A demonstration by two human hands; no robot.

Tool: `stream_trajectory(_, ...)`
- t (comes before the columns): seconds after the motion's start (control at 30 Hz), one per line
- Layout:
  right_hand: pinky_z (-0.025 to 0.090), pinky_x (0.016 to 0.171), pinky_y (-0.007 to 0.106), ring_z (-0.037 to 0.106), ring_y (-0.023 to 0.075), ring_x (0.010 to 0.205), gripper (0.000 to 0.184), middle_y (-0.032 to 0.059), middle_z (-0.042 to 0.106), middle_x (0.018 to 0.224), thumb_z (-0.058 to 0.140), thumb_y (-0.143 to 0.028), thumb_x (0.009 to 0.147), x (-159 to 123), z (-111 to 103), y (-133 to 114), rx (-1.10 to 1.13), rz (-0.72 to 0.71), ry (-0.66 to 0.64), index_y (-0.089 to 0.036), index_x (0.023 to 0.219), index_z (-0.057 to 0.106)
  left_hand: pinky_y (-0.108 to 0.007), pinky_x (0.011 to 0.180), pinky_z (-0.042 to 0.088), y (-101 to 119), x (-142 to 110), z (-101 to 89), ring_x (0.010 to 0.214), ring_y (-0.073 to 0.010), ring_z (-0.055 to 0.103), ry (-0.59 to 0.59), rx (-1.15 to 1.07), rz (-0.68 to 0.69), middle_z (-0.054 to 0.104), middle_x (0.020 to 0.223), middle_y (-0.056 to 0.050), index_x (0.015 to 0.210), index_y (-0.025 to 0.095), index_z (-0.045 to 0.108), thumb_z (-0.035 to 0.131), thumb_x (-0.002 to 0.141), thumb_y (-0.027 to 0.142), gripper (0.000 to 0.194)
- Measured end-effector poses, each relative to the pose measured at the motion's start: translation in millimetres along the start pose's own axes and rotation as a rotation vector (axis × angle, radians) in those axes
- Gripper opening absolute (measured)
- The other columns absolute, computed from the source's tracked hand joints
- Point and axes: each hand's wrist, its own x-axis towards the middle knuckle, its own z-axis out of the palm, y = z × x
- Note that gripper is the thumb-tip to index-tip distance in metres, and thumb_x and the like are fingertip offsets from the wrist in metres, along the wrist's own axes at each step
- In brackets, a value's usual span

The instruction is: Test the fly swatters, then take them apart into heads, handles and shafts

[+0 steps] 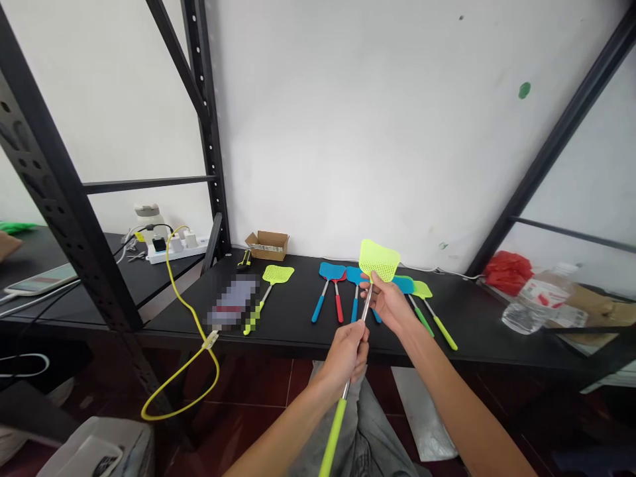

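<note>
A lime fly swatter (379,260) is up in the air over the front of the black table (298,331), held in both hands, its mesh head upright toward the wall and its lime grip hanging down over the person's lap. The left hand (348,351) has its fingers closed round the metal rod, above the grip; the right hand (390,301) pinches the neck, thumb and fingers just below the mesh. Between head and grip runs a long stretch of bare rod, so this one looks drawn out to a good part of its length, though whether it is fully out cannot be told. The others lie flat with much shorter rods and seem to be collapsed: a blue swatter (318,308), a red swatter (338,308), a second blue swatter (354,310), then an overlapping group with a green handle (424,321) and a lime swatter at its outer end (444,333). Part of that group is hidden behind the right hand. Well apart on the left, another lime swatter (278,273) lies beside a pixelated object (233,301), near an open cardboard box (268,246); its rod looks short too.
</note>
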Motion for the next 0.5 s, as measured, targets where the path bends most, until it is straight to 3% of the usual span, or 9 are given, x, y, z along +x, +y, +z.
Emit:
stream_trajectory(0.3,0.046,0.048,0.019,0.061,0.0108,0.060,0.030,0.0011,0.066,0.070,0.077,-0.044,0.072,-14,-16,5,0.000,-0.017,0.006,-0.017,0.083,0.072,-0.016,0.024,0.016,-2,-3,1.9,0.026,-0.0060,0.012,-0.058,0.104,-0.015,0.025,0.036,0.013,0.074,0.023,0.040,0.045,0.087,0.058,0.037)
stream_trajectory(0.5,0.050,0.052,0.022,0.063,0.0129,0.066,0.024,0.0033,0.071,0.085,0.081,-0.033,0.070,-15,-40,-1,0.018,0.019,-0.043,-0.021,0.088,0.072,-0.017,0.024,0.015,-5,-1,-2.5,0.025,-0.0060,0.013,-0.104,0.130,-0.041,0.027,0.036,0.012,0.074,0.023,0.042,0.045,0.088,0.057,0.037)
